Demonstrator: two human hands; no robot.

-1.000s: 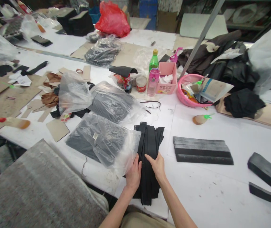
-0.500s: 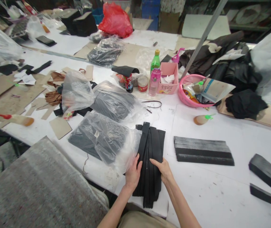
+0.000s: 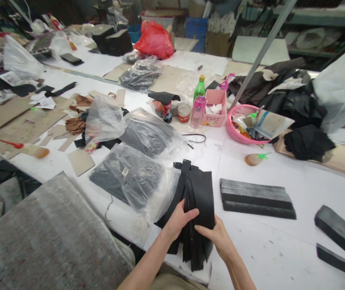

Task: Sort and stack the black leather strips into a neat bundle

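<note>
At the near edge of the white surface (image 3: 281,249), we see both hands gripping a bundle of black strips (image 3: 199,193). The left hand (image 3: 178,219) clasps the bundle's left side, thumb across the top; the right hand (image 3: 216,237) holds its right side nearer to us. A clear plastic bag (image 3: 136,181) of dark material lies just left, touching the bundle. To the right, a stack of black slabs (image 3: 257,194) rests apart.

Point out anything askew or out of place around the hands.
The bundle of black leather strips between the left hand and right hand is uneven: strips splay apart, ends staggered, near end overhanging the white table edge.
</note>
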